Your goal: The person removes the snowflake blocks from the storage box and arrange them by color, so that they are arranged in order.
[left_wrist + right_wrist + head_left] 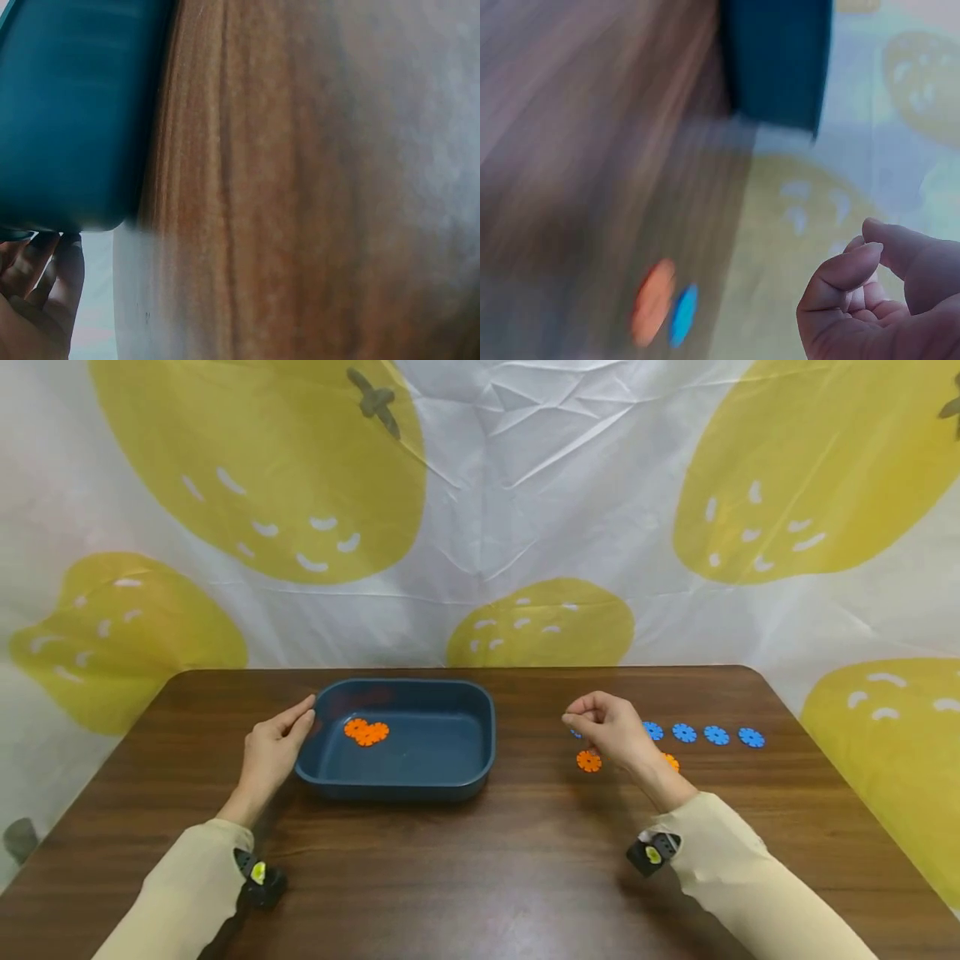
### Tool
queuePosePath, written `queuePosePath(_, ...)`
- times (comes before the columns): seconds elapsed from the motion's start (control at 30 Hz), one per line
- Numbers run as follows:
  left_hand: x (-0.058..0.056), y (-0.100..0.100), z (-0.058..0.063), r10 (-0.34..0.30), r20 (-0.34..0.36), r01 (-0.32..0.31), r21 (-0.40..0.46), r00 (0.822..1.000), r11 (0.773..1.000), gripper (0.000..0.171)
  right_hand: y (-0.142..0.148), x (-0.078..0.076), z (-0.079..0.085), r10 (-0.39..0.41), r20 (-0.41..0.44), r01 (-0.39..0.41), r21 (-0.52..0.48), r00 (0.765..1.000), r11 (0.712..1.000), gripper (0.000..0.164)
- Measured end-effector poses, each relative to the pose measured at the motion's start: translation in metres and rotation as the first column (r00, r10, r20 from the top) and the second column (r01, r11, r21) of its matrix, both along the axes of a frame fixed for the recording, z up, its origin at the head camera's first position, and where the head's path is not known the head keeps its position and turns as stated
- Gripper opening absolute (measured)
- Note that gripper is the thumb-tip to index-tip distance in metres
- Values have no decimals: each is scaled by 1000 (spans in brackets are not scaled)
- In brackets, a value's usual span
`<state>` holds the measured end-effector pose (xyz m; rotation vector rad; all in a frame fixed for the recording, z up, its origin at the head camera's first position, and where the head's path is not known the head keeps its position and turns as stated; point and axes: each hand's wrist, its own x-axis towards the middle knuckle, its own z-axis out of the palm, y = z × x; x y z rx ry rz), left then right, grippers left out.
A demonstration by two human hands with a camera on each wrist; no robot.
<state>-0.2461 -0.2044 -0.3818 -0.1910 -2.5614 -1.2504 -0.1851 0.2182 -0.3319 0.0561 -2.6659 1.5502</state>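
A dark blue rectangular tray [405, 792] stands on the table, with several overlapping orange notched discs [367, 733] on the left of its floor. My left hand [273, 747] holds the tray's left rim between thumb and fingers; the left wrist view has the fingertips [69, 244] right at the tray's end wall. Over the discs on the right, my right hand [611, 727] hovers with curled fingers, thumb tip close against the index finger. No disc shows between them in the right wrist view. Below the hand lies an orange disc [588, 761], partly bordered by a mostly hidden blue disc.
Several blue discs [716, 735] form a row to the right of my right hand. Another orange disc [671, 762] peeks out behind the right wrist. A lemon-printed cloth [480, 527] hangs behind the far edge of the brown wooden table [465, 877].
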Motion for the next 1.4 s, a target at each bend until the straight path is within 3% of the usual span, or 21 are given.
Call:
queuePosePath(0.37,-1,0,1,16,-10,-16,-1,1000,1000,39,-98,-27,14,126,-21,-127,-95,992,987,15)
queuePosePath(0.67,-1,0,-1,8,12,-8,6,1000,1000,39,-160,-47,3,147,44,-140,-140,988,980,13)
queuePosePath(1.03,-4,-1,-1,9,7,-9,25,1000,1000,38,-203,-60,-10,137,102,-125,-116,985,985,15)
queuePosePath(1.23,-5,-1,0,25,4,-25,23,1000,999,38,-218,-68,-16,124,153,-102,-146,980,984,15)
queuePosePath(1.4,-4,-1,-1,23,10,-23,23,1000,999,38,-226,-74,-23,96,175,-78,-106,980,991,14)
